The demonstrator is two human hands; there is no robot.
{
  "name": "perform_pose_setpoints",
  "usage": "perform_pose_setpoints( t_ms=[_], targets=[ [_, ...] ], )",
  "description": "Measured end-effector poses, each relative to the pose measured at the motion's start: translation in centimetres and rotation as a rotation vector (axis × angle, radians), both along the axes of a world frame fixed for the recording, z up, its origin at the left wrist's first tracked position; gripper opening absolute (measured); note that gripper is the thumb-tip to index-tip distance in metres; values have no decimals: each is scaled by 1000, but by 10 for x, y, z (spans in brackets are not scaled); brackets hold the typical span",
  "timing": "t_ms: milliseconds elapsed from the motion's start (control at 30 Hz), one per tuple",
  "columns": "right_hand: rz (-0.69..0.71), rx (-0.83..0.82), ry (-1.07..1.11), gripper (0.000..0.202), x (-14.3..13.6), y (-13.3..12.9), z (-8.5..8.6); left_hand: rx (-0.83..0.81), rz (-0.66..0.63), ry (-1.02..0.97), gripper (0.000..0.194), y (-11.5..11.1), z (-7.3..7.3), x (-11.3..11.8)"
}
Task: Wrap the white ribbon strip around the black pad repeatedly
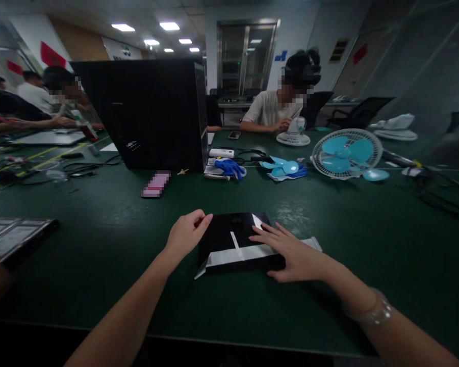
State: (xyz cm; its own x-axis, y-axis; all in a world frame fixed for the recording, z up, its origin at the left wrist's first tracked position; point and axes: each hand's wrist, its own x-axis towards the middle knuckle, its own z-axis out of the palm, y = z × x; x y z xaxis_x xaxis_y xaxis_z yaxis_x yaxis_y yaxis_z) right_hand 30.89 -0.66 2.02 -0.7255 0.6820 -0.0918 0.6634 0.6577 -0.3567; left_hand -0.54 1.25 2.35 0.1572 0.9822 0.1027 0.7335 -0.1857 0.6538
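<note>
A flat black glossy object (220, 234) lies on the green table, with a white printed strip (229, 256) across its near part and past both its sides. A short white strip (234, 241) runs up from it. At the black object's upper left corner is my left hand (186, 234), fingers curled in and thumb against the edge; whether it pinches anything is too small to tell. My right hand (290, 252) rests over the right part of the black object and the printed strip, its fingers spread.
A large black case (149, 112) stands behind, near a pink phone (156, 184), blue gloves (229, 168), blue fan blades (281, 167) and a round fan (346, 154). A metal-topped device (15, 235) lies left. Across the table, a person handles a small white fan (294, 133).
</note>
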Motion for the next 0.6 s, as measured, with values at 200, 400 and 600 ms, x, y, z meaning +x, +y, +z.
perform_pose_setpoints(
  t_ms=[200, 400, 600],
  targets=[
    [-72, -27, -19, 85, 9, 6, -5, -5, 5, -11, 42, 0, -2, 0],
    [-77, 11, -58, 89, 8, 10, -3, -5, -11, -27, 40, 0, -3, -1],
    [-150, 19, -109, 91, 15, 14, -2, 12, -6, -19, 42, 1, -5, 0]
  ],
)
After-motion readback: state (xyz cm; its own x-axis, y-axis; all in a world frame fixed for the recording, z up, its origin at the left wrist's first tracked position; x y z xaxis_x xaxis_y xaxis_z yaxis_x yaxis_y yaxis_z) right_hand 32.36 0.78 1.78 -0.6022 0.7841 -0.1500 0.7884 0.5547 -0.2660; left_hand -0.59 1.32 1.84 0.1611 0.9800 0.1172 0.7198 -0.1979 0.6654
